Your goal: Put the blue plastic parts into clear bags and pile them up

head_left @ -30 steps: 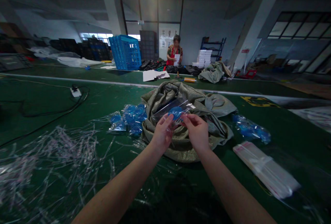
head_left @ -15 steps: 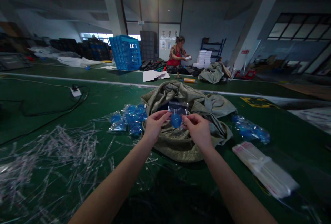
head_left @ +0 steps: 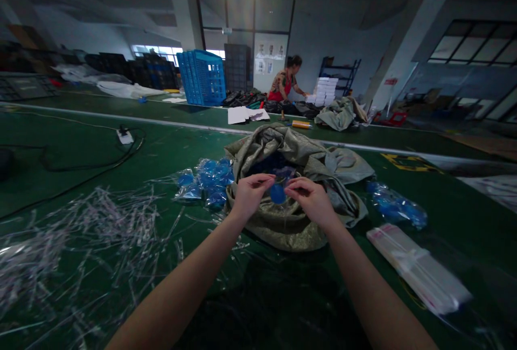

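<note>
Between my hands is a small clear plastic bag with a round blue piece (head_left: 277, 194) inside. My left hand (head_left: 252, 194) pinches the bag's left side between thumb and fingers. On the other side, my right hand (head_left: 311, 199) pinches it as well. Both hands are over a crumpled grey-green woven sack (head_left: 283, 239), whose mouth gapes behind them. Left of the sack lies a heap of bagged blue pieces (head_left: 212, 180). More bagged blue pieces (head_left: 398, 204) lie to its right. What the blue piece is, I cannot make out.
Clear plastic strips (head_left: 117, 221) are scattered over the green table at left. A banded stack of clear bags (head_left: 418, 266) lies at right. A power strip (head_left: 124, 135) trails cables. Beyond stand a blue crate (head_left: 202, 78) and a person in a red apron (head_left: 278, 89) beside white boxes (head_left: 326, 90).
The bag's upper part, which stood up flat above my fingers, is now folded or tilted away. My hands stay pinched on it. The person across has turned toward the white boxes.
</note>
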`<action>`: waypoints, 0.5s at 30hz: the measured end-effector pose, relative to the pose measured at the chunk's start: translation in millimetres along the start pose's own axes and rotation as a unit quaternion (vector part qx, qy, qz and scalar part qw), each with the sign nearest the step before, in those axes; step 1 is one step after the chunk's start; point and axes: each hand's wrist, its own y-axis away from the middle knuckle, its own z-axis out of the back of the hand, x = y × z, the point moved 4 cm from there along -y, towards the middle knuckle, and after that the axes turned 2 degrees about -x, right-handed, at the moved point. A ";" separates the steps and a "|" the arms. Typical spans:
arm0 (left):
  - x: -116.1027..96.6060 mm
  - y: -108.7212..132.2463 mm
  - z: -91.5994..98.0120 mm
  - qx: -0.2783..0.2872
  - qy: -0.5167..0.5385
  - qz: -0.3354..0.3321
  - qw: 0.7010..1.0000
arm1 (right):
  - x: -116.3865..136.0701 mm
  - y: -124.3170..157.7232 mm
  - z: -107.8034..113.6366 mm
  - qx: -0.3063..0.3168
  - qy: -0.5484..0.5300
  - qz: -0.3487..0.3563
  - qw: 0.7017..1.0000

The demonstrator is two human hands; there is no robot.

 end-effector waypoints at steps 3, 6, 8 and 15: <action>1.7 3.2 -1.3 -0.016 -0.004 -0.009 1.000 | -4.2 0.4 -2.6 0.022 -0.004 0.016 1.000; 2.3 4.4 -0.3 -0.032 -0.008 -0.014 0.999 | -10.1 0.2 -3.1 0.030 -0.014 0.016 0.999; 2.3 4.7 0.0 -0.036 -0.013 -0.014 0.999 | -12.9 -0.2 -2.8 0.027 -0.023 0.016 0.999; 2.5 6.2 -1.7 -0.035 -0.013 -0.011 0.999 | -10.3 1.8 -5.1 0.049 -0.033 0.004 0.998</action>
